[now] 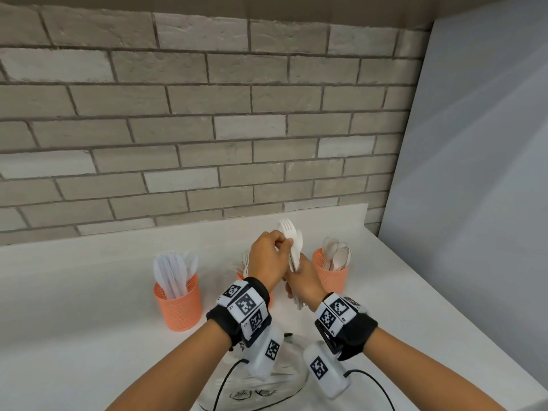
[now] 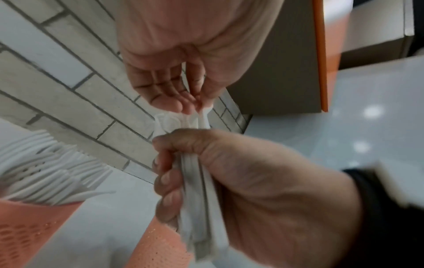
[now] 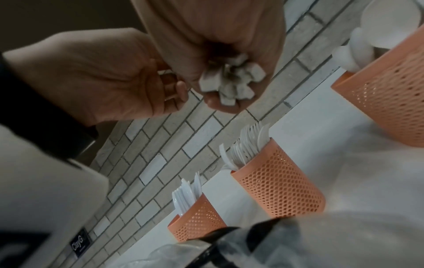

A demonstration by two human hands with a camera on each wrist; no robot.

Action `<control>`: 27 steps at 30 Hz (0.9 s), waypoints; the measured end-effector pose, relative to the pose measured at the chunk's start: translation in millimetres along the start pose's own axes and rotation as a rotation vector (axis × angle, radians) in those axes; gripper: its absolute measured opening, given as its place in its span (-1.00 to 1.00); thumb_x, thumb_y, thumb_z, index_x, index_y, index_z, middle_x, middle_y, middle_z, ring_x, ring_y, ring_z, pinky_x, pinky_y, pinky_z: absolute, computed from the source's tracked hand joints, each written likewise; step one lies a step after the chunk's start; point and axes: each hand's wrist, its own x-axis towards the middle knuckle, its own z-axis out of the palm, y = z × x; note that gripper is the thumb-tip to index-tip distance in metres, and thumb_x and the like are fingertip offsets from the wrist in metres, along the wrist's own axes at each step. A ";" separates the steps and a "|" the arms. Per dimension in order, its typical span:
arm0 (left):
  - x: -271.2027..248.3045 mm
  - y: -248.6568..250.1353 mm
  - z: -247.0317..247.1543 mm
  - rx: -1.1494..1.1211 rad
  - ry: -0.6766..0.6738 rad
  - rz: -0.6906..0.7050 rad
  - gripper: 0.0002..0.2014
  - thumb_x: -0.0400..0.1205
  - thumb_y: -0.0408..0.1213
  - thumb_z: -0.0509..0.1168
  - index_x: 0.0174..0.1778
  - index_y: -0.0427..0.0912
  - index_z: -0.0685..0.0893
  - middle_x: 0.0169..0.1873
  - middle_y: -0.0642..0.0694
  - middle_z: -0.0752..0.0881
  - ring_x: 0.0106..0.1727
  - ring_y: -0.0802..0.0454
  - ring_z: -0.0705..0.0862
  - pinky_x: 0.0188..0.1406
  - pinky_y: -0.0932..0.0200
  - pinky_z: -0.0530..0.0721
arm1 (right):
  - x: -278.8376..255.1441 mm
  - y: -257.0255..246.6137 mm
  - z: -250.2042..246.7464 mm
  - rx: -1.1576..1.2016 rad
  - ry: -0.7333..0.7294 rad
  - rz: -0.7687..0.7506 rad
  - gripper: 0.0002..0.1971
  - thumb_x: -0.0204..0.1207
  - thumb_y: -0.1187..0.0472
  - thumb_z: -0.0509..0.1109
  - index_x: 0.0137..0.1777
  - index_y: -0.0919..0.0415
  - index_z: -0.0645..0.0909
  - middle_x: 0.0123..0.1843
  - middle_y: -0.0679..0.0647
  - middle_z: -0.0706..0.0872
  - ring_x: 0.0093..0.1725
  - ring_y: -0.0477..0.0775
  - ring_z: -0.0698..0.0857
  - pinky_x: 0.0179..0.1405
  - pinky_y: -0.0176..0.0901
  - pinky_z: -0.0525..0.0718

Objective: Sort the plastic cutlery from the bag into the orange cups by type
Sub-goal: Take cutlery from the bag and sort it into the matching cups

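Observation:
My right hand [image 1: 305, 277] grips a bundle of white plastic cutlery [image 1: 292, 241] upright above the counter, fork tines at the top. The handle ends [image 3: 229, 81] stick out below its fist. My left hand [image 1: 275, 250] pinches the head end of the bundle [image 2: 183, 119] from above. Three orange mesh cups stand along the wall. The left cup [image 1: 178, 304] holds knives and the right cup [image 1: 330, 274] holds spoons. The middle cup [image 3: 280, 185] holds forks and is mostly hidden behind my left hand in the head view.
A clear plastic bag [image 1: 267, 390] lies on the white counter [image 1: 89, 321] under my wrists, with black cables across it. A brick wall [image 1: 207, 129] runs behind the cups and a grey panel [image 1: 474, 203] closes the right side.

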 end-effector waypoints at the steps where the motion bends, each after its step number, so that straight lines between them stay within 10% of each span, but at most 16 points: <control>1: 2.8 0.6 -1.5 -0.081 0.023 -0.016 -0.85 0.64 -0.28 0.24 -0.13 -0.28 0.65 -0.10 -0.23 0.69 -0.13 -0.11 0.63 -0.07 0.13 0.57 | -2.0 -0.9 -2.7 0.010 -0.025 -0.008 -0.85 0.63 0.26 0.23 0.14 0.30 0.44 -0.42 0.07 0.55 -0.70 -0.15 0.48 -0.70 -0.29 0.46; 4: 12.6 6.8 -12.7 -0.373 0.103 -0.098 -0.84 0.69 -0.29 0.16 -0.20 -0.12 0.53 -0.11 -0.26 0.71 -0.09 -0.23 0.72 -0.01 -0.17 0.72 | -8.1 -3.9 -9.3 0.100 -0.104 -0.006 -0.91 0.66 0.24 0.23 0.06 0.25 0.42 -0.41 0.06 0.51 -0.71 -0.18 0.45 -0.70 -0.32 0.47; 10: 22.2 7.3 -37.7 -0.806 0.072 -0.294 -0.90 0.72 -0.45 -0.01 0.08 -0.26 0.37 -0.30 -0.16 0.61 -0.30 -0.02 0.64 -0.27 0.19 0.65 | -13.7 -10.6 -19.5 0.411 -0.174 0.136 -0.86 0.68 0.16 0.18 -0.01 0.23 0.48 -0.41 0.06 0.50 -0.67 -0.10 0.44 -0.68 -0.31 0.44; 15: 16.5 -14.6 -30.9 -0.759 0.046 -0.569 -0.85 0.65 -0.36 -0.04 -0.14 -0.19 0.42 -0.46 -0.09 0.41 -0.55 0.07 0.32 -0.77 0.41 0.27 | -12.3 -14.1 -18.8 0.514 -0.199 0.175 -0.84 0.69 0.19 0.11 0.15 0.21 0.46 -0.40 0.07 0.50 -0.67 -0.09 0.44 -0.67 -0.32 0.44; 19: 4.1 -19.7 -19.6 -0.577 -0.101 -0.537 -0.71 0.65 0.00 0.16 -0.11 -0.19 0.49 -0.54 -0.02 0.35 -0.66 0.14 0.30 -0.76 0.39 0.21 | -14.0 -16.6 -15.0 0.522 -0.224 0.158 -0.82 0.70 0.19 0.08 0.16 0.20 0.47 -0.42 0.07 0.52 -0.65 -0.08 0.44 -0.65 -0.30 0.45; 27: -6.0 -18.1 -1.7 -0.576 -0.067 -0.447 -0.69 0.58 -0.11 0.35 -0.36 -0.27 0.60 -0.73 -0.08 0.52 -0.79 0.11 0.43 -0.71 0.37 0.36 | -21.6 -20.5 -7.8 0.486 -0.294 0.110 -0.75 0.71 0.17 0.05 -0.09 0.27 0.49 -0.43 0.14 0.54 -0.66 -0.06 0.47 -0.67 -0.29 0.48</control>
